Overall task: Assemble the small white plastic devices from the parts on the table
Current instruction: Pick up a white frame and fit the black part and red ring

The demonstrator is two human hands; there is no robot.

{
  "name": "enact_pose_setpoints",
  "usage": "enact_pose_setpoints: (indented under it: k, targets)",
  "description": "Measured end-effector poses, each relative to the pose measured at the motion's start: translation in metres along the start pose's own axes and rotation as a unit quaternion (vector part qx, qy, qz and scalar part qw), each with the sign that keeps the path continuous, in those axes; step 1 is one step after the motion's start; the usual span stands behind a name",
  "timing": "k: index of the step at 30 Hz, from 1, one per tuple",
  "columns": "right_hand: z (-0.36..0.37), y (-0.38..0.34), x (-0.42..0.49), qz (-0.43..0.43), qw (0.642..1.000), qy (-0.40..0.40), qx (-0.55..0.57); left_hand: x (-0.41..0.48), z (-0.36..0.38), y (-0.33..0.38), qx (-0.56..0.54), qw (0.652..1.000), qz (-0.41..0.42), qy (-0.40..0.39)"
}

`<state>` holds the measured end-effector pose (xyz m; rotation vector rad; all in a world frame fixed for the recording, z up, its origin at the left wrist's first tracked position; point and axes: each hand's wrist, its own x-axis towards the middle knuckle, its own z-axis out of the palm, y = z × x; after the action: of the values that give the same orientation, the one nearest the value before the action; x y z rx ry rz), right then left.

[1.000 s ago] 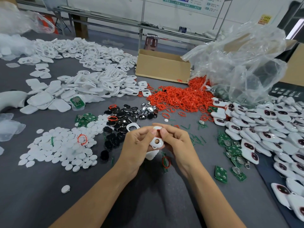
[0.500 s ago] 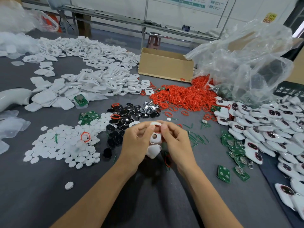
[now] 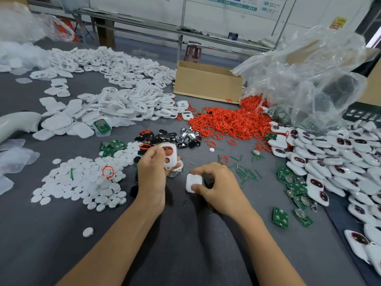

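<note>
My left hand holds a white front shell upright; the shell has two holes, and a red ring sits in the upper one. A second clear or white piece shows behind the shell, low at its right. Lower and to the right, my right hand pinches a plain white back shell just above the grey table. The two hands are apart.
White discs lie left, black and silver buttons and red rings ahead, green circuit boards and finished devices right. White shells, a cardboard box and a plastic bag fill the back.
Both hands worked together on the front shell before. Now they have parted: the left keeps the front shell, and the right has dropped toward the table and taken the back shell.
</note>
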<state>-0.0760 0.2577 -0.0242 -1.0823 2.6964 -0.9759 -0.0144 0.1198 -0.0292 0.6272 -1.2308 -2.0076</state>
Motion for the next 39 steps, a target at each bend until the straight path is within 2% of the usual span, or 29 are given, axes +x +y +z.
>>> enact_pose_setpoints:
  k: [4, 9, 13, 16, 23, 29, 34, 39]
  targets:
    - [0.000, 0.001, 0.000, -0.018, 0.997, 0.078, 0.007, 0.007, -0.009, 0.007, -0.048, 0.998, -0.004, 0.041]
    - [0.007, -0.007, 0.000, -0.063, 0.990, 0.121, 0.023, 0.005, -0.010, 0.009, -0.103, 0.994, -0.005, 0.022]
    - [0.009, -0.013, 0.009, -0.062, 0.991, 0.115, 0.036, 0.008, -0.013, 0.013, -0.120, 0.991, -0.002, 0.051]
    - [0.007, -0.019, 0.031, -0.054, 0.994, 0.093, -0.011, 0.008, -0.013, 0.013, -0.120, 0.991, -0.011, 0.059]
    - [0.020, -0.024, 0.098, -0.039, 0.990, -0.007, -0.135, 0.006, -0.006, 0.012, -0.260, 0.956, -0.134, -0.006]
    - [0.028, -0.020, 0.117, -0.045, 0.973, 0.008, -0.225, 0.001, -0.004, 0.011, -0.162, 0.980, -0.099, -0.058]
    - [0.028, -0.019, 0.114, -0.122, 0.919, 0.017, -0.373, -0.003, -0.004, 0.009, -0.114, 0.985, -0.088, -0.090]
    - [0.021, -0.008, 0.118, -0.150, 0.917, 0.002, -0.369, -0.003, -0.003, 0.006, -0.072, 0.989, -0.086, -0.092]
